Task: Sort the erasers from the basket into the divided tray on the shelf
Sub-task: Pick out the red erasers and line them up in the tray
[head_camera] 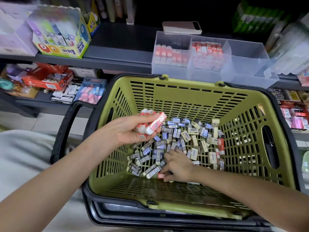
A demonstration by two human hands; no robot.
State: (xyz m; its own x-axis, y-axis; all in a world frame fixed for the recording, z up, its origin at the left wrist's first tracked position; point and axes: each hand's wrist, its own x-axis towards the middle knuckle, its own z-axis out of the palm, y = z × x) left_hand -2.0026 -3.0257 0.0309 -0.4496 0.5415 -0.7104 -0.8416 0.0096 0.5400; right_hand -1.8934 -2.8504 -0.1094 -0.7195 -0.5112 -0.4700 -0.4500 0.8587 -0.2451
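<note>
A green plastic basket (187, 91) sits in front of me with a heap of small erasers (182, 141) on its floor, in dark grey, blue, cream and red sleeves. My left hand (127, 131) hovers over the basket's left side, shut on a bunch of red-and-white erasers (150, 123). My right hand (178, 166) reaches down into the heap, its fingertips pinching a small red eraser (161, 175). On the shelf behind stands a clear divided tray (250, 64); its left two compartments hold red-and-white erasers (170, 56), the right one looks empty.
A yellow glue box (63, 41) stands on the shelf at the left. A phone (182, 27) lies behind the tray. The lower shelf carries more stationery boxes (50, 81). Black handles (66, 128) flank the basket.
</note>
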